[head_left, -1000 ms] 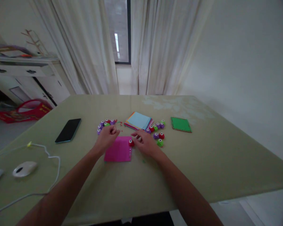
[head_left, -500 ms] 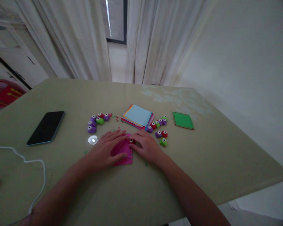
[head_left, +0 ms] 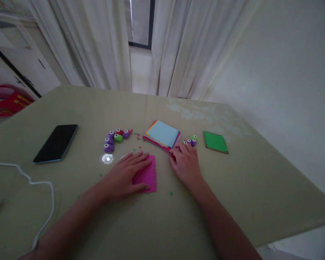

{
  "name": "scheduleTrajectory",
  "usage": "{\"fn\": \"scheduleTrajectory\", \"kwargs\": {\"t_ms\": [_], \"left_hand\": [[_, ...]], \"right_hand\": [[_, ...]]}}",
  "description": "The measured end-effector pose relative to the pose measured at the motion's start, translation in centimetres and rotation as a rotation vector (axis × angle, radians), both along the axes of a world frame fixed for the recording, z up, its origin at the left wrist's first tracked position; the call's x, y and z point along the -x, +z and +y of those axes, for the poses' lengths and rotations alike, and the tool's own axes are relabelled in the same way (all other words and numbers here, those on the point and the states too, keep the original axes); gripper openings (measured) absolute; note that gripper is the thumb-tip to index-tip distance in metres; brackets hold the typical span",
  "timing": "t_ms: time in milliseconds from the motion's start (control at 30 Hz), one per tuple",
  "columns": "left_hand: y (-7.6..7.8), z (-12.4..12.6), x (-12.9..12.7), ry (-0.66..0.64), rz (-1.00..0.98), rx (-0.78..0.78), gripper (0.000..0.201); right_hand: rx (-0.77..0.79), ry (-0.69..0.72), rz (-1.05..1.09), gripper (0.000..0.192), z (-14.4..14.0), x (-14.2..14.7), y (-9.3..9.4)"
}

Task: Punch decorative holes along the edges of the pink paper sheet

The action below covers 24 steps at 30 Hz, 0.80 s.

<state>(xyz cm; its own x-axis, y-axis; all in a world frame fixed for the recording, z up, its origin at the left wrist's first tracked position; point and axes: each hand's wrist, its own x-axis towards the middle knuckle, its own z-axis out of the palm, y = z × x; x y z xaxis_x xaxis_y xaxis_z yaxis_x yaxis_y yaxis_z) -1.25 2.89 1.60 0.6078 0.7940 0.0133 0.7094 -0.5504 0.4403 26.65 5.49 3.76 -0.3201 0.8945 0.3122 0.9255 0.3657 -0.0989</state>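
Observation:
My left hand [head_left: 128, 175] lies flat with fingers spread, pressing a pink paper square [head_left: 151, 177] to the table. Small punched holes run along the square's right edge. To its right, my right hand [head_left: 188, 168] has its fingers curled round a small red craft punch [head_left: 173, 156], mostly hidden. Under and behind those fingers are more small one-eyed punches, among them a purple one [head_left: 193, 142] and a green one [head_left: 195, 137]. Left of the paper stack stands another group, with a purple punch [head_left: 108, 147], a green punch [head_left: 118, 138] and a red punch [head_left: 119, 131].
A stack of coloured paper squares [head_left: 164, 133] lies beyond my hands. A green square with a punched border [head_left: 216, 142] is at the right. Tiny paper scraps [head_left: 171, 193] dot the table. At left are a dark tablet [head_left: 56, 143], a white cable [head_left: 40, 183] and a clear round disc [head_left: 107, 158].
My right hand has left the pink square's right edge and moved right with the red punch, over to the right-hand group of punches. My left hand stays on the paper. The view has shifted slightly.

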Motion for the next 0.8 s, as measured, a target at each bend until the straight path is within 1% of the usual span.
{"fn": "scheduleTrajectory", "kwargs": {"t_ms": [167,233,300,333,367,400,433,467,500,533,633,733,800], "left_hand": [[0.0,-0.2,-0.3,0.0,0.003,-0.007,0.086],[0.3,-0.1,-0.3,-0.004,-0.002,-0.008,0.085],[0.8,0.2,0.3,0.024,-0.058,-0.029,0.079],[1.2,0.4,0.8,0.07,-0.1,-0.058,0.072],[1.5,0.7,1.4,0.152,-0.147,-0.108,0.063],[1.9,1.0,2.1,0.266,-0.178,-0.179,0.052],[2.3,1.3,2.9,0.417,-0.185,-0.272,0.043],[2.5,1.6,3.7,0.562,-0.166,-0.347,0.038],[2.7,1.8,4.5,0.658,-0.129,-0.381,0.036],[2.8,2.0,5.1,0.706,-0.083,-0.384,0.036],[2.4,2.3,6.4,0.713,0.004,-0.287,0.033],[1.7,2.6,6.7,0.653,0.005,-0.192,0.026],[1.5,2.7,6.7,0.6,0.004,-0.139,0.023]], "right_hand": [[-0.032,-0.041,0.031,0.017,0.6,0.0,-1.0],[-0.029,-0.042,0.023,0.019,0.6,0.0,-1.1],[-0.029,-0.029,0.02,0.021,0.6,0.1,-1.2],[-0.033,-0.02,0.024,0.022,0.6,0.1,-1.2],[-0.038,-0.012,0.032,0.024,0.6,0.1,-1.2],[-0.043,-0.007,0.043,0.025,0.6,0.2,-1.2],[-0.045,-0.004,0.056,0.027,0.6,0.2,-1.2],[-0.046,-0.002,0.072,0.028,0.6,0.3,-1.1],[-0.046,-0.003,0.09,0.028,0.5,0.5,-1.1],[-0.045,-0.005,0.11,0.029,0.5,0.6,-1.0],[-0.044,0.006,0.174,0.039,0.1,1.3,-0.9],[-0.039,0.044,0.241,0.05,-0.5,1.9,-0.8],[-0.031,0.068,0.296,0.052,-0.7,2.2,-0.8]]}}
